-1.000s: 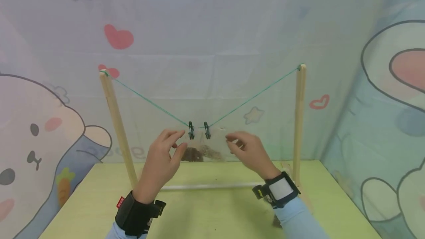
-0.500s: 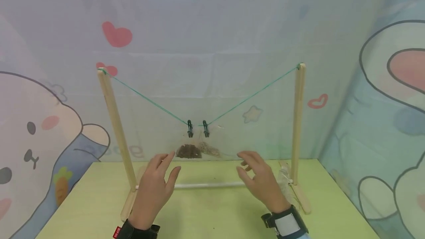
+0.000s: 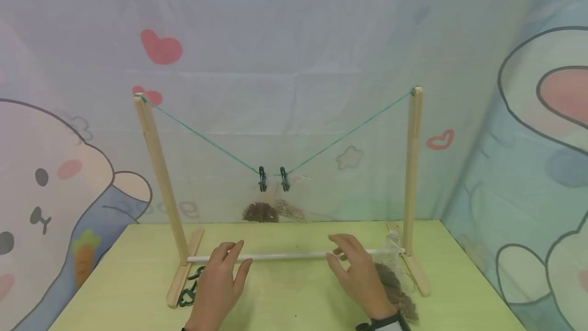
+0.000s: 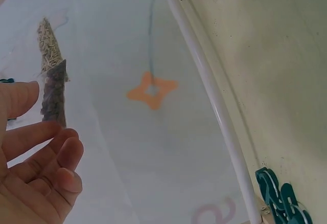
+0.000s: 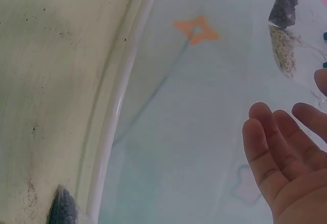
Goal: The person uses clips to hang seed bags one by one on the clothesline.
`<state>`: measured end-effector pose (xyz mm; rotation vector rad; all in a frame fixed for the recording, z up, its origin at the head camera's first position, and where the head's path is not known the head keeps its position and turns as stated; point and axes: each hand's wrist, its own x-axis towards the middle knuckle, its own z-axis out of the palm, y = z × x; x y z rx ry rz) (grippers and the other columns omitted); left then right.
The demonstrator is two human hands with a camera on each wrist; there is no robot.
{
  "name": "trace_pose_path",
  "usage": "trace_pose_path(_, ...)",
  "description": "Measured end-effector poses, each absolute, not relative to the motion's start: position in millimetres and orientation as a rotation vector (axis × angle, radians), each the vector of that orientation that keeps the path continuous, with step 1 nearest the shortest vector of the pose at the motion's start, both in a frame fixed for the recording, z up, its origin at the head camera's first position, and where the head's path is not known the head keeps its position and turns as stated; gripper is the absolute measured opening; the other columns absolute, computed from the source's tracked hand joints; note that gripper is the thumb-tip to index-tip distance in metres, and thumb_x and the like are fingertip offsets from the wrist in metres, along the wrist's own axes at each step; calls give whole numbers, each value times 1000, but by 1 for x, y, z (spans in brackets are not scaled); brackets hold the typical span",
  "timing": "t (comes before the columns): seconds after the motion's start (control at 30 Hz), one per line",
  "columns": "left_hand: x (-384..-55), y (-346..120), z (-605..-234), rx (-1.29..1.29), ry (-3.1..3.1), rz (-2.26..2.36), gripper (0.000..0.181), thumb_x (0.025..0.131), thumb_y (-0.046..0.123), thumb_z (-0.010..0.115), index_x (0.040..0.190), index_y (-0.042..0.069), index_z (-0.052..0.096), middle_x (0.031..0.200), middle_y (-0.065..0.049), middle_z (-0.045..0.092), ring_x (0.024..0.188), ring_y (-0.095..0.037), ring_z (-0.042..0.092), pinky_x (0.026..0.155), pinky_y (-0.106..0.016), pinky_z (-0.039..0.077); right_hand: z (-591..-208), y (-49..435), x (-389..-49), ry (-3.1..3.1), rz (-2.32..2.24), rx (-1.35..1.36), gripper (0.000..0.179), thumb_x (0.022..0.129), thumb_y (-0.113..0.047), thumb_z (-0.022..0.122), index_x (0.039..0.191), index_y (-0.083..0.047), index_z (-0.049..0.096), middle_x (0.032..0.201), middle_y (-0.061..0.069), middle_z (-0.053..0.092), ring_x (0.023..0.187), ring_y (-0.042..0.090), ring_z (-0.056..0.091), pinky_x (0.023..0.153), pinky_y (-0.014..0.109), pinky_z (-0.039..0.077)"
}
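Note:
Two dark green clothespins, one [image 3: 262,179] on the left and one [image 3: 285,179] on the right, grip a sagging green string [image 3: 206,139]. A clear bag of dark brown bits [image 3: 260,212] and a clear bag of pale, grain-like bits [image 3: 290,210] hang beneath them. Below and to the left of the bags, my left hand [image 3: 218,282] is in the air over the table with relaxed fingers, holding nothing. My right hand [image 3: 360,275] mirrors it on the other side, loosely bent and holding nothing. The left wrist view shows both bags [image 4: 54,93] beyond my left fingers.
Wooden posts, left [image 3: 158,167] and right [image 3: 413,167], hold up the string; a white rod [image 3: 289,256] joins their bases. More green clothespins [image 3: 187,296] lie by the left base. Another bag with dark contents [image 3: 395,287] lies near my right hand. A printed cloth [image 3: 294,29] hangs behind.
Both hands have drawn back from beside the hanging clothespins, downward and toward me. The string, clothespins and bags stay hanging; the loose clothespins and the bag at right have come into sight.

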<state>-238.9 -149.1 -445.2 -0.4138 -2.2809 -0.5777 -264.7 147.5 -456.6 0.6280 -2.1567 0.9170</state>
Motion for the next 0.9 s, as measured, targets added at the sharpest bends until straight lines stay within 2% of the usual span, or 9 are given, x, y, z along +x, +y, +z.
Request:
trace_pose_path(0.17, -240, -151, -450, -394, -2308, -568, 38, 91, 15, 81, 121, -6, 72, 110, -17, 67, 89, -28, 66, 59, -31, 56, -462, 148, -266, -2165, 901, 613, 38, 87, 0, 80, 124, -3, 70, 117, 11, 68, 85, 13, 69, 68, 26, 59)
trace_pose_path(0.33, -241, -153, -453, -389, -2326, -560, 36, 91, 13, 81, 119, -6, 72, 109, -18, 66, 87, -28, 66, 58, -30, 55, -463, 146, -265, -2183, 931, 604, 37, 86, 3, 79, 121, -1, 70, 114, 12, 68, 83, 18, 70, 67, 26, 59)
trace_pose_path(0.53, -244, -165, -453, -340, -2373, -560, 32, 89, 11, 82, 114, -8, 74, 107, -19, 66, 82, -27, 66, 57, -29, 54, -467, 132, -261, -2349, 1051, 546, 33, 92, -2, 75, 124, -6, 71, 117, 5, 68, 88, 19, 70, 73, 30, 60)
trace_pose_path(0.67, -244, -179, -450, -285, -2417, -566, 27, 90, 10, 81, 108, -9, 74, 103, -19, 67, 73, -23, 65, 56, -29, 54, -470, 118, -258, -2422, 1079, 599, 32, 95, -7, 73, 126, -7, 70, 119, 3, 67, 90, 17, 69, 76, 33, 60)
trace_pose_path(0.9, -241, -206, -445, -164, -2497, -606, 21, 90, 6, 79, 104, -10, 75, 96, -18, 67, 72, -23, 64, 58, -34, 57, -471, 93, -252, -2464, 1128, 785, 29, 100, -11, 68, 128, -8, 68, 118, 3, 66, 88, 13, 68, 72, 31, 60)
